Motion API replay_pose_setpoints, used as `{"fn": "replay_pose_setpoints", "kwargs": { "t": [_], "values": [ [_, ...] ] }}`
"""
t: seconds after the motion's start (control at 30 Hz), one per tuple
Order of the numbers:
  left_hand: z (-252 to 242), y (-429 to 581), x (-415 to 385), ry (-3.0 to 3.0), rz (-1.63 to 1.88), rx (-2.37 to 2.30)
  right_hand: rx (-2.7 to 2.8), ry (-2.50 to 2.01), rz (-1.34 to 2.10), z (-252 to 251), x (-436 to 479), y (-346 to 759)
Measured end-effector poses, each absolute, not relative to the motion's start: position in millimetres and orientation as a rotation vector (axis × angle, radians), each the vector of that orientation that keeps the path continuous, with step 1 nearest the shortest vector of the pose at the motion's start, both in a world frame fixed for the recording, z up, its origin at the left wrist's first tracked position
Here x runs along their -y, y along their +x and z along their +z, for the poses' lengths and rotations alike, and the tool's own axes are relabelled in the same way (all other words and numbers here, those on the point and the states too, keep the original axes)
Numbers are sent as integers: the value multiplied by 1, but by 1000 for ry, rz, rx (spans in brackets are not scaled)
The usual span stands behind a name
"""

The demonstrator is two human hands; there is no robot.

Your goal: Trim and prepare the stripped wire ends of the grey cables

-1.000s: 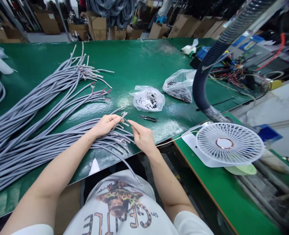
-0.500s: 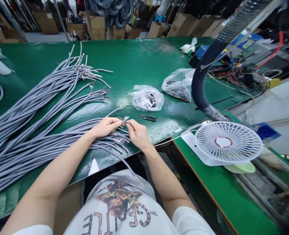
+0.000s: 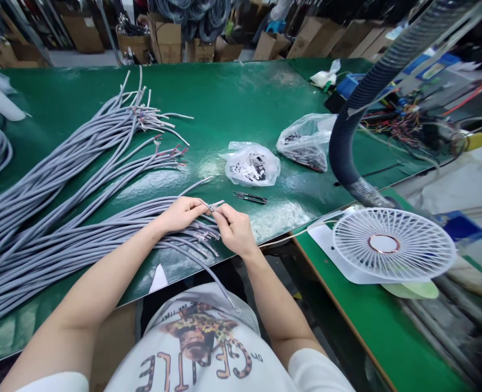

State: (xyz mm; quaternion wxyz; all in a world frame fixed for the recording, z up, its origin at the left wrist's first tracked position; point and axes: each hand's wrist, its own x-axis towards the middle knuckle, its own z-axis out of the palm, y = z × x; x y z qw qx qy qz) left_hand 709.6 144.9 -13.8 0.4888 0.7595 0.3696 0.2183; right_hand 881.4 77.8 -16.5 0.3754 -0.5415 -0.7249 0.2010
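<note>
My left hand [image 3: 181, 213] is closed around the end of a grey cable [image 3: 102, 231] at the near edge of the green table [image 3: 232, 103]. My right hand [image 3: 235, 228] pinches the thin stripped wires [image 3: 215, 206] that stick out of that cable end. Both hands meet just above a bundle of grey cables lying across the left of the table. Small black snips [image 3: 249, 197] lie on the table just beyond my right hand.
Two clear plastic bags of small parts [image 3: 252, 164] [image 3: 306, 142] lie past the snips. A dark ribbed hose [image 3: 347, 136] hangs at right above a white fan [image 3: 392, 245]. Tangled wires and cardboard boxes [image 3: 167, 41] sit at the back.
My right hand moved left and closed on the wire tips held by my left hand. The cable end dropped slightly lower toward the bundle.
</note>
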Motion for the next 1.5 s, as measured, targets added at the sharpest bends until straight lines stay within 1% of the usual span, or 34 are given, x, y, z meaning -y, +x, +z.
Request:
{"fn": "replay_pose_setpoints", "kwargs": {
  "t": [0.1,0.27,0.37,0.43,0.53,0.63,0.77,0.93,1.23,1.5],
  "values": [
    [-16,711,-147,1883,530,-933,1825,-1375,506,-17,-73,879],
    [-18,711,-152,1789,619,-1103,1991,-1150,481,5,-66,872],
    [-18,708,-151,1641,625,-1017,1907,-1230,441,12,-71,880],
    [-18,706,-150,1604,612,-989,1849,-1279,424,8,-73,889],
    [-16,706,-147,1727,611,-1010,1816,-1345,345,-5,-72,902],
    [-18,708,-144,1927,700,-1053,1844,-1426,276,-13,-68,909],
    [-22,710,-142,2123,819,-1086,1891,-1502,217,-13,-66,912],
    [-27,710,-141,2236,868,-1100,1936,-1568,142,-12,-68,914],
    [-30,710,-141,2295,893,-1095,1980,-1590,172,-13,-70,911],
    [-33,710,-141,2479,914,-1105,1961,-1578,204,-14,-72,908]
  ]
}}
